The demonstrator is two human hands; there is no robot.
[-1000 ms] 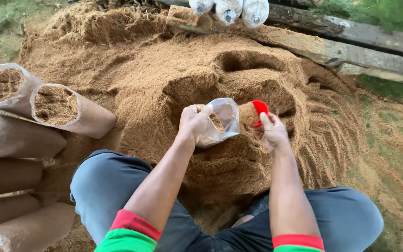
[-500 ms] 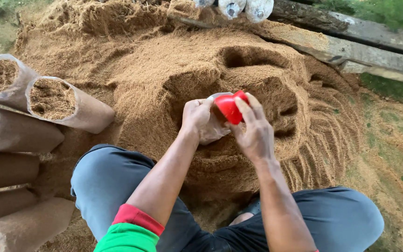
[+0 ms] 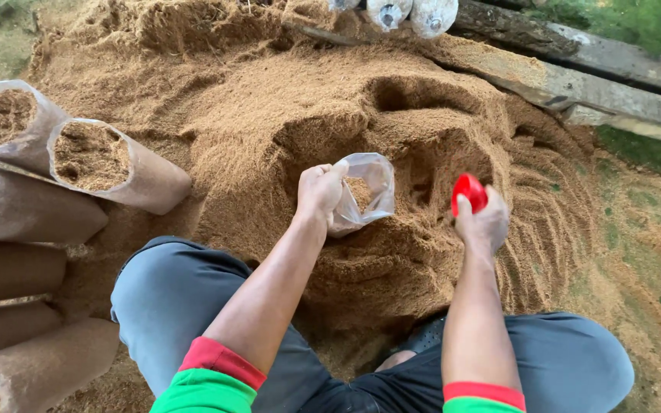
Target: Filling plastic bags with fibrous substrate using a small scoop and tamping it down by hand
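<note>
The right hand [image 3: 483, 223], closed around a red scoop [image 3: 469, 191], has swung back from the clear plastic bag [image 3: 367, 191] toward the sawdust pile [image 3: 284, 99], apparently emptied, while the left hand [image 3: 320, 191] grips the part-filled bag's mouth open at the pile's near edge.

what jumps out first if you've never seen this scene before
A big mound of brown sawdust fills the middle of the view, dug out into hollows. In front of it the left hand holds a clear plastic bag open, partly filled, while the right hand grips a red scoop just right of it. Filled bags lie stacked at the left edge.
</note>
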